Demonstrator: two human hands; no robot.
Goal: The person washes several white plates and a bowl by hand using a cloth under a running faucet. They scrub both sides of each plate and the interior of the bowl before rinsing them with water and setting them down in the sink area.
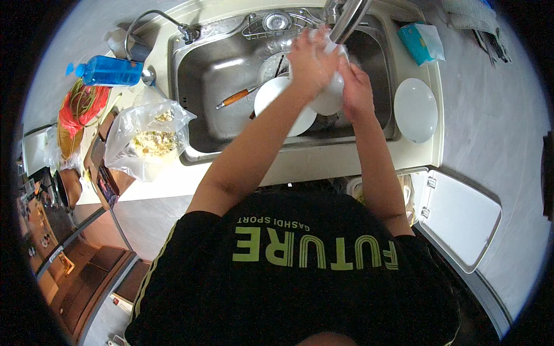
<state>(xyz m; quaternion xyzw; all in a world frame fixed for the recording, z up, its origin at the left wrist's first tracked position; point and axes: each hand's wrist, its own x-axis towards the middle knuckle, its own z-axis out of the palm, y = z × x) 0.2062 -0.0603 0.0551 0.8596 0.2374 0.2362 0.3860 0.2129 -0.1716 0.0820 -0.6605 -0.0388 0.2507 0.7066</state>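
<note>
Under the metal faucet [349,19], my right hand [358,88] grips the edge of a white dish [331,97]. My left hand [314,56] lies over the same dish, its fingers spread and blurred; its palm side is hidden. Running water and motion blur the dish's outline, so its exact shape is unclear. Below my left forearm a white plate or bowl [298,123] sits in the steel sink [212,125]. Another dish [270,69] lies behind it with a dark chopstick-like stick [280,65]. A utensil with an orange-brown handle [236,98] rests to the left.
A white oval dish [416,110] and a blue tissue pack [420,43] stand on the right counter. At left are a blue liquid bottle [112,70], a ladle [148,78] and a plastic bag of food scraps [153,142]. A wire rack [255,33] spans the sink's back edge.
</note>
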